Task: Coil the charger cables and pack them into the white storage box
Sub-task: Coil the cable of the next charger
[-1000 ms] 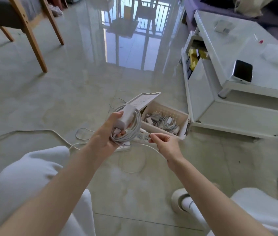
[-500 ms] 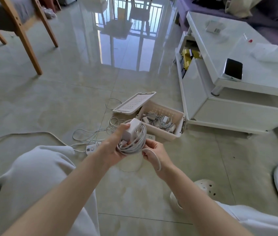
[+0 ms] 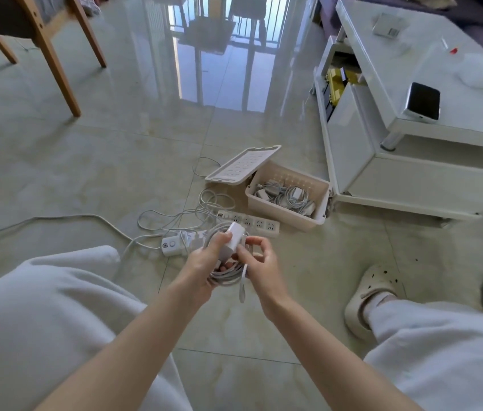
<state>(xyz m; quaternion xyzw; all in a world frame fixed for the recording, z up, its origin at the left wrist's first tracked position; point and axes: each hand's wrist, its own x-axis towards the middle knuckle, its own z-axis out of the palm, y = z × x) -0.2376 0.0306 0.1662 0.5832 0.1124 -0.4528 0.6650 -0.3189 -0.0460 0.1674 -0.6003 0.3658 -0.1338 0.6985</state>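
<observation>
Charger (image 3: 232, 242) and its coiled cable (image 3: 225, 274) gripped in left hand (image 3: 201, 266). Right hand (image 3: 264, 264), touching the coil, pinches the cable's loose end. White storage box (image 3: 284, 217) sits open on the floor beyond the 2 hands, with a power strip (image 3: 249, 225) between.

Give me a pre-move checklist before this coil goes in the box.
1. Grip: left hand holds the white square charger brick with the coiled white cable: ok.
2. Tail secured: the cable's loose end hangs below the coil, by the right hand, which pinches the cable: not ok.
3. Box open: white plastic storage box uncovered, flat white lid propped against its left side: ok.
4. Room inside: packed chargers lie below the rim: ok.
5. Path: long white power strip lies in front of the box, low enough to lift over: ok.
6. Coil free of the loose white cables beside the strip: cannot tell.
</observation>
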